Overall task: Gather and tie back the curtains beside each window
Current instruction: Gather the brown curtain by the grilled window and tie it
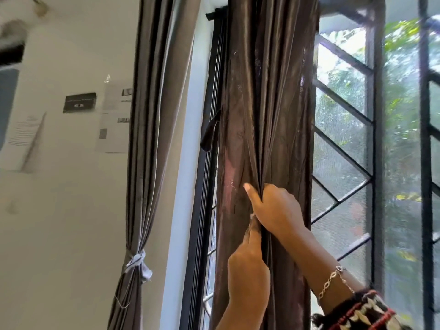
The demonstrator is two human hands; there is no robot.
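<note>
Currently both hands are on the brown curtain [269, 91], which hangs in front of the window grille [345, 144]. The right hand [273, 208] is clamped on bunched folds w/ thumb up. The left hand [247, 270] is just below, pinching the same folds. The left curtain [147, 139] is tied w/ a pale strip [139, 264].
</note>
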